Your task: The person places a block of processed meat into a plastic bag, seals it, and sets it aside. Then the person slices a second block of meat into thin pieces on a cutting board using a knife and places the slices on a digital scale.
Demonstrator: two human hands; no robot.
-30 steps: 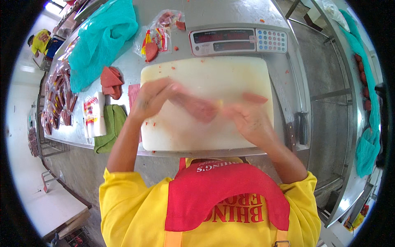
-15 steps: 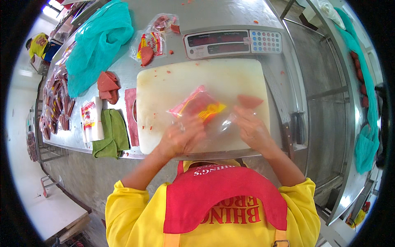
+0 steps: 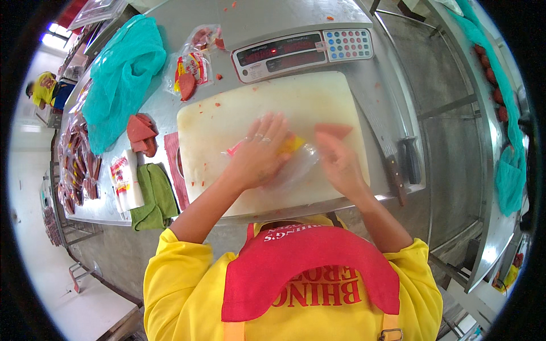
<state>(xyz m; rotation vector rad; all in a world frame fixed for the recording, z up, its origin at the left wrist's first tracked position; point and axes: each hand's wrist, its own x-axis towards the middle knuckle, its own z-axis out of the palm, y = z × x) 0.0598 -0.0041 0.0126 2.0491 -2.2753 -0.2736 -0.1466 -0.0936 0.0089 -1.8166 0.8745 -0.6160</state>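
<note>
A clear plastic bag [image 3: 298,156] with yellow and pink print lies on the white cutting board [image 3: 227,119]. My left hand [image 3: 259,150] presses flat on the bag's left part, fingers spread. My right hand [image 3: 338,159] rests on the bag's right edge, with a reddish slice of meat [image 3: 335,130] at its fingertips. Whether the slice is inside the bag I cannot tell.
A digital scale [image 3: 301,51] stands behind the board. A large knife [image 3: 398,162] lies to the right. Left of the board are a green cloth [image 3: 153,196], meat pieces [image 3: 142,133], packed bags [image 3: 190,71], a teal net [image 3: 122,74]. A person in yellow [image 3: 42,88] stands far left.
My left hand moved from the board's left side across onto the bag and now presses it flat. The bag has shifted slightly toward me; my right hand stays at its right edge.
</note>
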